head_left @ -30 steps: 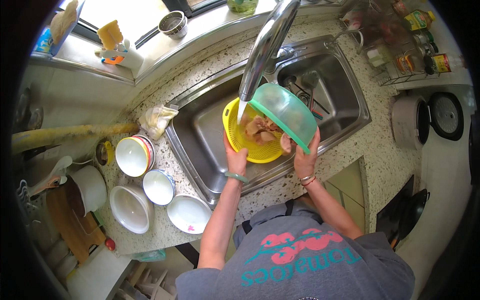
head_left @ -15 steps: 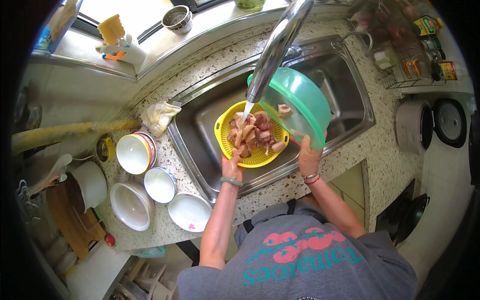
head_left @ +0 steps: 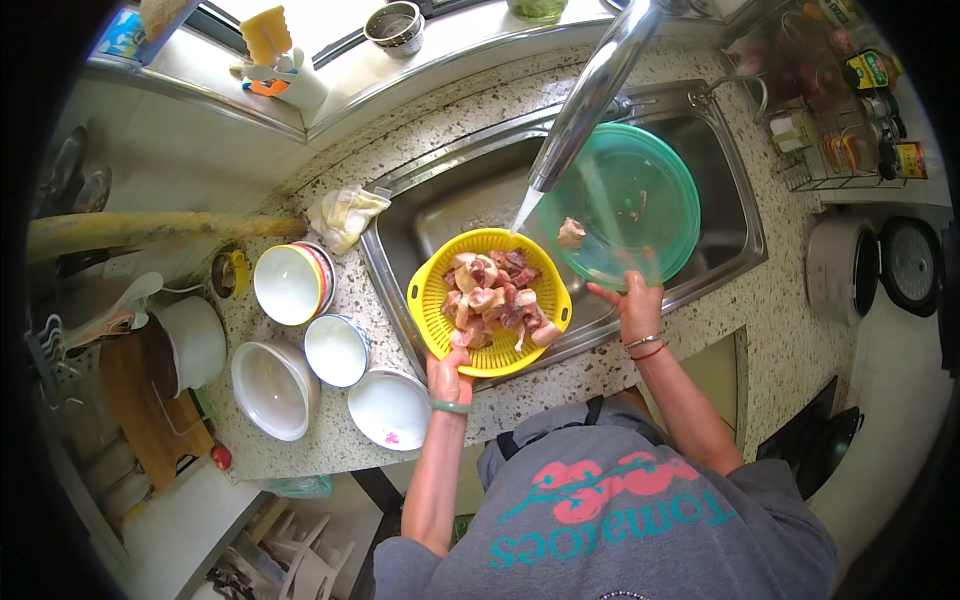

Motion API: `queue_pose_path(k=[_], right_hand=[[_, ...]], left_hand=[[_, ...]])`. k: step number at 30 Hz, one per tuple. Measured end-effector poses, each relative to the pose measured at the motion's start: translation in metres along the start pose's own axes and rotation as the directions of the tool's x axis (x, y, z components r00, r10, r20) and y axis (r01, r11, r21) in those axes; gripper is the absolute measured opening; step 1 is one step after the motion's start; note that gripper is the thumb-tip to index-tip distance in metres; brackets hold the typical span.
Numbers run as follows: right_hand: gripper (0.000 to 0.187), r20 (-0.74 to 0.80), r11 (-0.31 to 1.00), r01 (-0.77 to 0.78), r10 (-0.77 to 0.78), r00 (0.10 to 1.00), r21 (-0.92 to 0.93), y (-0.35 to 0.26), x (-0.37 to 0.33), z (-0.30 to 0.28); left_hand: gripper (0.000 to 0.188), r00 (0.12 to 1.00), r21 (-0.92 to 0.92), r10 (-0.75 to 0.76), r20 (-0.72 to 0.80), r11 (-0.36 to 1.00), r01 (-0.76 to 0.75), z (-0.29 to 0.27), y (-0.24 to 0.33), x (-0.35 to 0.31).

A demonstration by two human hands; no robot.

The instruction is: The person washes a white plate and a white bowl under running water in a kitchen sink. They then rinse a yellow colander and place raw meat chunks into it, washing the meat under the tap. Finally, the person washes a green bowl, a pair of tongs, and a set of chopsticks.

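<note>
My left hand (head_left: 449, 376) is closed on the near rim of a yellow colander (head_left: 418, 310), which is filled with chopped raw meat (head_left: 487, 300). The colander hangs over the sink's front edge, below and left of the running tap (head_left: 570, 120). My right hand (head_left: 638, 303) grips the near rim of a translucent green bowl (head_left: 680, 190) in the right part of the sink. One meat piece (head_left: 571, 233) and a small scrap lie in that bowl. Water from the tap falls just behind the colander's far rim.
A steel sink (head_left: 420, 205) is set in the speckled counter (head_left: 590, 385). Several bowls stand on the left, including a white bowl (head_left: 388, 408) close to my left forearm. A plastic bag (head_left: 345, 215) lies at the sink's left corner. Bottles and jars fill a rack (head_left: 830, 150) at the right.
The colander has come toward me, out from under the water stream. My right hand has lowered the green bowl from a steep tilt to nearly level in the right of the sink.
</note>
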State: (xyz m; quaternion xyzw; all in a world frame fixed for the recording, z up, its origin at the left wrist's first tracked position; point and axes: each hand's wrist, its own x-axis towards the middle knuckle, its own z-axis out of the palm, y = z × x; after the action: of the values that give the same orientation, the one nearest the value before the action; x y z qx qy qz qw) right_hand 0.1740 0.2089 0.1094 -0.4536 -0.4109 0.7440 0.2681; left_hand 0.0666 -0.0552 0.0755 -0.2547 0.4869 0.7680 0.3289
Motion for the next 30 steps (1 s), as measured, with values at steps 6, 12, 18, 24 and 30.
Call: queue_pose_path(k=[6, 12, 18, 24, 30], right_hand=[[0.056, 0.004, 0.984, 0.044, -0.044, 0.999, -0.175, 0.041, 0.006, -0.007], [0.058, 0.042, 0.958, -0.178, 0.192, 0.980, -0.224, 0.056, 0.013, 0.005], [0.052, 0.083, 0.893, -0.341, 0.379, 0.922, -0.293, 0.057, 0.008, 0.004], [0.045, 0.186, 0.853, -0.481, 0.515, 0.836, -0.200, 0.065, 0.029, 0.045], [0.044, 0.254, 0.868, -0.490, 0.494, 0.832, -0.083, 0.081, 0.047, 0.055]], left_hand=[[0.060, 0.971, 0.069, 0.201, -0.133, 0.979, -0.193, -0.002, 0.013, -0.025], [0.052, 0.999, -0.162, 0.020, 0.040, 0.987, -0.013, -0.008, 0.005, -0.005], [0.054, 0.994, 0.011, 0.110, 0.014, 0.994, -0.110, 0.030, 0.034, -0.036], [0.054, 0.995, -0.124, 0.085, -0.047, 0.988, -0.090, 0.017, 0.045, -0.056], [0.058, 0.984, -0.136, 0.159, -0.081, 0.976, -0.169, -0.023, 0.045, -0.047]])
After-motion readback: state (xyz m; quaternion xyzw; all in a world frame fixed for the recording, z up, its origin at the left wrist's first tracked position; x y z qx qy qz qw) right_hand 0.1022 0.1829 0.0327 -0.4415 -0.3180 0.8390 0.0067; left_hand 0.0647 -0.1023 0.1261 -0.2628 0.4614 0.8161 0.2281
